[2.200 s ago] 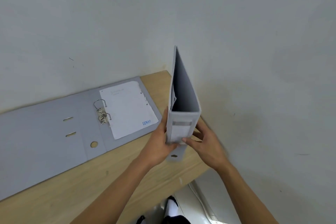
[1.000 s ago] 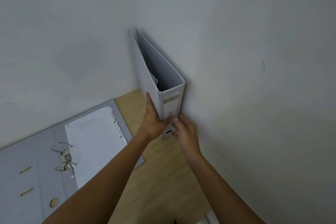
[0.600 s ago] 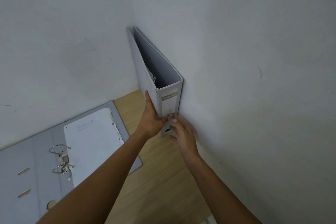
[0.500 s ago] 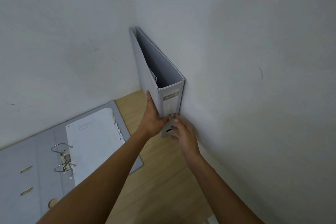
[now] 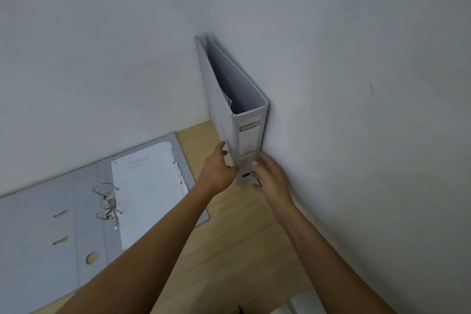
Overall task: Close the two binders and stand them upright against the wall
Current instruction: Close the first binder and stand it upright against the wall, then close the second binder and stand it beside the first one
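Note:
A closed grey binder [image 5: 229, 99] stands upright on the wooden desk [image 5: 229, 245] in the corner, its right cover against the right-hand wall [image 5: 356, 109] and its labelled spine facing me. My left hand [image 5: 218, 171] rests against the lower left cover with the thumb raised, not clasping it. My right hand [image 5: 271, 177] hovers at the spine's lower right edge with fingers spread, one fingertip just touching. A second grey binder [image 5: 51, 224] lies flat and open on the left, its ring mechanism [image 5: 108, 202] open and a white sheet [image 5: 150, 191] on its right half.
The rear wall [image 5: 102, 58] runs behind the open binder. The desk's front edge is at the bottom right, with a white object [image 5: 300, 307] below it. Bare wood lies between the two binders.
The closed binder was carried from mid-air into the corner and set against the right wall. Both hands have since loosened, and the right hand's fingers have spread away from the spine.

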Tool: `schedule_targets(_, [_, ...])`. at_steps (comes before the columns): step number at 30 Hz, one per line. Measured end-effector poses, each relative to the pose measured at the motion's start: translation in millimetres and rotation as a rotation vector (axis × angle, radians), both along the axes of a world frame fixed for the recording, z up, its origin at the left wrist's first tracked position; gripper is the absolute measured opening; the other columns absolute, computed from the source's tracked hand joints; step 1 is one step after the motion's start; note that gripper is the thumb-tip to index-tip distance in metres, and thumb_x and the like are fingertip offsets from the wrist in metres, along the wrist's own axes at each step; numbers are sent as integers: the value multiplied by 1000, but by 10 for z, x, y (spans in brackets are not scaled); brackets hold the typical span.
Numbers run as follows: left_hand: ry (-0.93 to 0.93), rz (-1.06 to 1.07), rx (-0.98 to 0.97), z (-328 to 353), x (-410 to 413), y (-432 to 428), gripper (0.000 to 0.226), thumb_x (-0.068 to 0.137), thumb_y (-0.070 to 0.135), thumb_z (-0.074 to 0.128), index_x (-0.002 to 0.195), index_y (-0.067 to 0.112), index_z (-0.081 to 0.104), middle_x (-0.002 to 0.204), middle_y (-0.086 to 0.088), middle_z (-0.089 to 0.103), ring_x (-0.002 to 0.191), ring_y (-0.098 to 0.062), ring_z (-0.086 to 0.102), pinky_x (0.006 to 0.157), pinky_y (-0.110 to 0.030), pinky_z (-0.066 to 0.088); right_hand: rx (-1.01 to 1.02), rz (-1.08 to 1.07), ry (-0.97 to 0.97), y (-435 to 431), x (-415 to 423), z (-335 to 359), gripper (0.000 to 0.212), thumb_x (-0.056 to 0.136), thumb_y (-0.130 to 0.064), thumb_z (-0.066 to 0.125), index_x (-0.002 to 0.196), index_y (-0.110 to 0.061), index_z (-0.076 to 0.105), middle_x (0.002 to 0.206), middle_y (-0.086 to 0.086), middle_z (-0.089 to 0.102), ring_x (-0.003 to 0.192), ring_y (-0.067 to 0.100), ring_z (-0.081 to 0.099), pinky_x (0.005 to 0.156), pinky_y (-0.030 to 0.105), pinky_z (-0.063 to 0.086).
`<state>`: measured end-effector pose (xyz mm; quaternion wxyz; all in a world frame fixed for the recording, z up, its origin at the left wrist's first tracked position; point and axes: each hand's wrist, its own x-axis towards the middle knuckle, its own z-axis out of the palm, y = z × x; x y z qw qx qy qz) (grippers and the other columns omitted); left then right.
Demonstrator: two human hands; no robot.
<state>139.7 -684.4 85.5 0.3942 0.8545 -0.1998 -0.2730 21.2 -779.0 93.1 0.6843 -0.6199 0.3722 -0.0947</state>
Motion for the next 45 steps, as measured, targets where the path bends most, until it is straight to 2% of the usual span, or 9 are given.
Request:
schedule_targets(2, [20, 18, -14, 21, -87, 116, 78, 93, 17, 66, 159, 16, 24, 154, -9, 48, 84, -12, 64, 77, -26, 49, -56, 10, 7, 55, -43, -31, 53, 99, -33, 59, 150, -30, 45, 146, -7, 53, 136, 22, 54, 112, 52, 46])
schedule_targets(7, [73, 40, -75, 20, -192, 476, 68, 95, 21, 65, 155, 20, 33, 149, -5, 53, 102, -17, 63, 72, -23, 54, -101, 44, 40, 271, -102, -95, 47, 98, -31, 59, 144, -27, 50, 142, -4, 57, 126, 20, 60, 109, 50, 49])
schedule_targets(11, [119, 84, -102, -62, -248, 960, 58, 95, 24, 65, 149, 23, 43, 140, -1, 60, 101, -16, 67, 84, -35, 60, -92, 72, 53, 531, -107, -136, 36, 100, -27, 57, 136, -26, 56, 130, -2, 62, 116, 19, 64, 97, 42, 55])
schedule_targets(14, [177, 154, -101, -181, -279, 1481, 53, 96, 23, 64, 145, 23, 46, 136, 1, 63, 103, -16, 68, 78, -32, 61, -83, 126, 88, 821, -71, -193, 28, 100, -29, 57, 128, -32, 58, 121, -8, 63, 113, 18, 65, 93, 38, 55])
schedule_targets(18, [244, 291, -101, -278, -250, 2271, 49, 96, 20, 63, 143, 22, 49, 131, 1, 65, 104, -17, 69, 78, -34, 61, -76, 225, 146, 1349, 59, -259, 32, 100, -31, 56, 132, -28, 58, 123, -7, 62, 110, 12, 65, 93, 37, 56])
schedule_targets(27, [284, 568, -134, -345, -76, 3891, 38, 95, 19, 62, 132, 26, 59, 124, 7, 69, 104, -13, 68, 81, -34, 61, 20, 409, 225, 2666, 491, -481, 33, 100, -29, 57, 133, -29, 57, 127, 0, 63, 117, 20, 65, 98, 40, 53])
schedule_targets(36, [286, 827, -84, -508, 3, 5375, 39, 97, 15, 59, 135, 21, 57, 136, 0, 61, 107, -15, 63, 95, -40, 55, -12, 649, 281, 3921, 1018, -771, 48, 101, -34, 55, 148, -31, 47, 140, -3, 55, 128, 20, 57, 101, 39, 51])
schedule_targets(40, [274, 927, 12, -631, 47, 5817, 46, 97, 16, 58, 142, 23, 52, 150, -3, 50, 123, -25, 57, 93, -35, 47, -4, 705, 282, 4300, 1157, -841, 50, 100, -40, 55, 148, -33, 46, 152, -4, 48, 140, 17, 47, 117, 48, 39])
schedule_targets(45, [347, 1042, 92, -807, 157, 6110, 63, 96, 11, 59, 154, 13, 35, 156, -11, 42, 140, -33, 45, 107, -43, 42, 25, 745, 320, 4569, 1238, -928, 55, 99, -43, 55, 152, -33, 43, 157, -5, 44, 146, 15, 40, 122, 47, 33])
